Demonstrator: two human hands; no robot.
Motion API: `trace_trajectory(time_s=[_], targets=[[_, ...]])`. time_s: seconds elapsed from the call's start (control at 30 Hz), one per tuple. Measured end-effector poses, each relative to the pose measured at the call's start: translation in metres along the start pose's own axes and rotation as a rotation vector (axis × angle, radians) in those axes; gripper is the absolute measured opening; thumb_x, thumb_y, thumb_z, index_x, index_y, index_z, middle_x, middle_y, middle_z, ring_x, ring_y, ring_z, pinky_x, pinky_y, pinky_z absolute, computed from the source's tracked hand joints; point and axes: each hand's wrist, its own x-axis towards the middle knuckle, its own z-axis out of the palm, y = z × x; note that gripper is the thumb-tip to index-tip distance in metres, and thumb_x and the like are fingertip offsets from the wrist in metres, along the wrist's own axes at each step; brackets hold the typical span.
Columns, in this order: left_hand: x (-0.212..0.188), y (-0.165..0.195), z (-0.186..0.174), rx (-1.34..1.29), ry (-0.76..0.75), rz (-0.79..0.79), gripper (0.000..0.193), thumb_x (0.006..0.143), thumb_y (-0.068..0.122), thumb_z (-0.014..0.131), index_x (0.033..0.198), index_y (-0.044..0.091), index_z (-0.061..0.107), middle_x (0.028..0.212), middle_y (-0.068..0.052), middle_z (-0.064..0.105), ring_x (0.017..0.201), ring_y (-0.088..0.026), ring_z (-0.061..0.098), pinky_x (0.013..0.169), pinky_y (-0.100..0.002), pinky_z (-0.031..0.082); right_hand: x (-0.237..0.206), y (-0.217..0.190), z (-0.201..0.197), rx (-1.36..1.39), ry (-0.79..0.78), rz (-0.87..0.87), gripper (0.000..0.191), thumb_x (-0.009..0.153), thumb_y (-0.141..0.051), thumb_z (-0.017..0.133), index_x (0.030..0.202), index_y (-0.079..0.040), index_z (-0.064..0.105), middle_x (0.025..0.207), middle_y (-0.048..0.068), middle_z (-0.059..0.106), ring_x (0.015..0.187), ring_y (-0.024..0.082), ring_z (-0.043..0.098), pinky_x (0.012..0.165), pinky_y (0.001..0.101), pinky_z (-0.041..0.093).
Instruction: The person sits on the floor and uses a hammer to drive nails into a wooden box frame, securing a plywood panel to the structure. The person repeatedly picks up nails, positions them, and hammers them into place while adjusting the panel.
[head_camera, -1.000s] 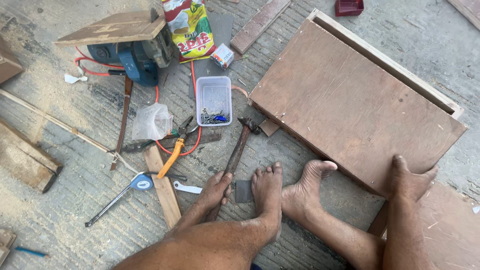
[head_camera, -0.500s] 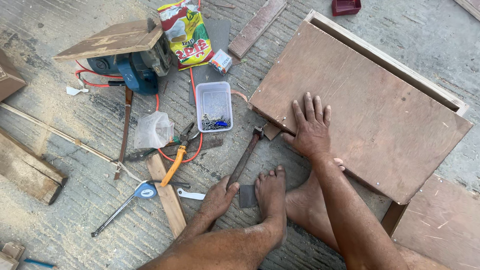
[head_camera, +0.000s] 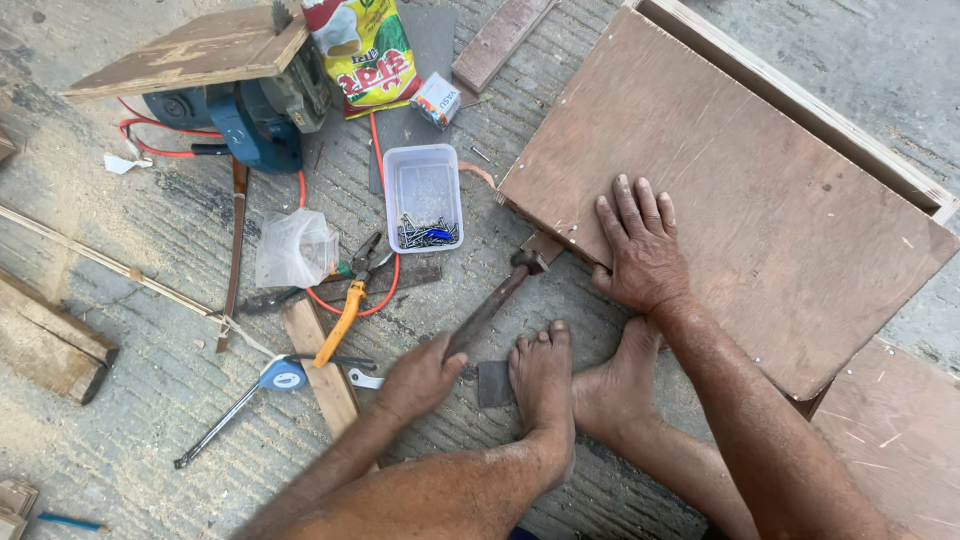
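head view looks straight down at a person sitting on grooved concrete, both bare feet tucked in near the bottom centre. the left hand (head_camera: 420, 377) is closed around the handle of a hammer (head_camera: 497, 300), which slants up toward one o'clock from the fist, its head lying just beside the near corner of the board (head_camera: 760, 190). the right hand (head_camera: 640, 250) lies open and flat, fingers spread, palm down on that board's near edge, at about three o'clock from the hammer head. the board is a wide brown panel with a pale frame along its far side, filling the upper right.

at eleven o'clock from the hammer head sits a clear tub (head_camera: 423, 195) with a small pile of nails in its near end. just left of the tub lie pliers (head_camera: 352, 292) with orange grips, crossing a red cord (head_camera: 385, 275), and beside them a crumpled clear bag (head_camera: 295, 248). a blue saw (head_camera: 250, 115) with a wood slab on top stands at the upper left, a yellow snack bag (head_camera: 368, 50) to its right. a tape measure (head_camera: 283, 375) rests at nine o'clock from the left hand, next to a wood strip (head_camera: 322, 370). a small dark square piece (head_camera: 495, 383) lies between the left hand and the nearest foot (head_camera: 545, 385).
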Motion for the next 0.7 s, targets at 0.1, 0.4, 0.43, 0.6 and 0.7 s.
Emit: trace_trajectory(time_s=[0.1, 0.4, 0.43, 0.6, 0.7], targets=[[-0.005, 0.009, -0.061, 0.435, 0.079, 0.224, 0.054, 0.101, 0.049, 0.048, 0.135, 0.008, 0.046, 0.112, -0.017, 0.066, 0.097, -0.032, 0.070, 0.085, -0.050, 0.058, -0.003, 0.000, 0.000, 0.007, -0.016, -0.015, 0.106, 0.060, -0.035, 0.079, 0.157, -0.013, 0.042, 0.171, 0.015, 0.023, 0.159, 0.035, 0.017, 0.130, 0.0534, 0.011], [0.010, 0.077, -0.197, 1.251, -0.180, 0.562, 0.046, 0.103, 0.051, 0.049, 0.110, 0.006, 0.055, 0.090, -0.014, 0.066, 0.077, -0.022, 0.073, 0.066, -0.039, 0.063, 0.002, 0.004, 0.000, 0.060, 0.032, -0.048, 0.102, 0.060, -0.032, 0.079, 0.156, -0.013, 0.050, 0.171, 0.015, 0.032, 0.159, 0.036, 0.024, 0.130, 0.0544, 0.017], [0.014, 0.084, -0.199, 1.250, -0.137, 0.651, 0.043, 0.101, 0.049, 0.053, 0.108, 0.006, 0.056, 0.090, -0.013, 0.067, 0.077, -0.023, 0.073, 0.066, -0.041, 0.062, 0.002, 0.005, 0.001, 0.071, 0.050, -0.048, 0.100, 0.061, -0.031, 0.079, 0.156, -0.014, 0.051, 0.172, 0.014, 0.033, 0.160, 0.036, 0.025, 0.131, 0.0539, 0.017], [0.061, 0.110, -0.189, 1.315, 0.018, 0.887, 0.032, 0.099, 0.040, 0.060, 0.102, 0.007, 0.061, 0.088, -0.011, 0.070, 0.076, -0.025, 0.076, 0.063, -0.042, 0.060, 0.000, 0.008, 0.012, 0.063, 0.047, -0.049, 0.097, 0.060, -0.030, 0.078, 0.152, -0.014, 0.054, 0.170, 0.013, 0.035, 0.159, 0.036, 0.026, 0.131, 0.0546, 0.018], [0.077, 0.108, -0.177, 1.149, 0.091, 0.820, 0.037, 0.093, 0.046, 0.064, 0.101, 0.009, 0.063, 0.088, -0.012, 0.071, 0.081, -0.028, 0.075, 0.064, -0.045, 0.060, 0.000, 0.009, 0.017, 0.027, 0.077, -0.066, 0.093, 0.065, -0.031, 0.076, 0.154, -0.015, 0.054, 0.171, 0.013, 0.035, 0.160, 0.036, 0.027, 0.132, 0.0537, 0.018]])
